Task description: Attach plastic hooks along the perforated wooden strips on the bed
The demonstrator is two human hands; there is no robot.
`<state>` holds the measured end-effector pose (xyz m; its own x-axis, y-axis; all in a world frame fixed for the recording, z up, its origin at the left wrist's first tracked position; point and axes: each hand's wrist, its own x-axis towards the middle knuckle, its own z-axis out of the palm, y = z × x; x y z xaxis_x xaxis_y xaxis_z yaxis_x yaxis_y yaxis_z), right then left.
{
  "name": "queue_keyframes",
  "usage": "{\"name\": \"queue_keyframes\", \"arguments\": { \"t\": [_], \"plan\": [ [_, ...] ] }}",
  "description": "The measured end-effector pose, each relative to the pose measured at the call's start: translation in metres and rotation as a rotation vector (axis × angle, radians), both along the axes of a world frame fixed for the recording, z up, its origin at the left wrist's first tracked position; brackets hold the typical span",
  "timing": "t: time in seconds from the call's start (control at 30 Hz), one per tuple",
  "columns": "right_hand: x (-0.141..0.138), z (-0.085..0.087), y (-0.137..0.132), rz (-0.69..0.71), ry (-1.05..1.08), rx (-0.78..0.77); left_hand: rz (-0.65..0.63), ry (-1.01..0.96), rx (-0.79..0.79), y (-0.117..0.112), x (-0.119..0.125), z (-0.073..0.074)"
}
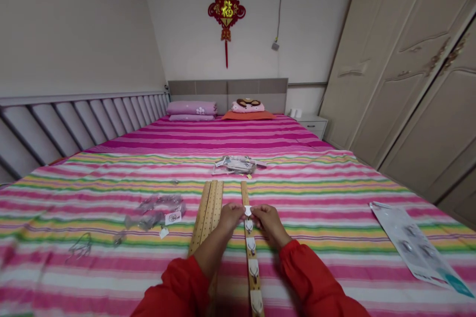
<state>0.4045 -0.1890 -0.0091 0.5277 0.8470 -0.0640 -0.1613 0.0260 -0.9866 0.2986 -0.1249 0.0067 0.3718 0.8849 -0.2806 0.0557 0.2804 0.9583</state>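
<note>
My left hand (232,215) and my right hand (267,218) meet over a narrow wooden strip (244,193). Both are closed in a pinch, one on each side of a small white piece (248,210); its exact kind is hard to make out. Below it, along the strip toward me, sit several hooks on white backings, among them one hook (251,245) in the middle and a nearer hook (254,270). To the left, beside my left forearm, lie wooden strips with rows of holes (210,203), partly hidden by my arm.
A clear plastic package (238,164) lies beyond the strips. Crumpled clear plastic (159,210) with a printed tag is at left, near a thin tangled loop (80,246). At right rests a hook blister pack (416,247). Everything lies on a striped bedsheet (316,188).
</note>
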Motion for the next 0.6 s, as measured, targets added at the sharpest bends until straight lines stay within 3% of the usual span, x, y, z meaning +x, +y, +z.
{"name": "queue_keyframes", "arguments": {
  "t": [0.23,0.6],
  "plan": [
    [0.007,-0.020,0.015,-0.031,-0.009,-0.028,0.018,0.086,0.004,0.013,0.012,-0.019],
    [0.007,-0.031,0.022,-0.071,0.002,-0.045,-0.013,0.209,0.038,0.018,0.015,-0.020]
  ]
}}
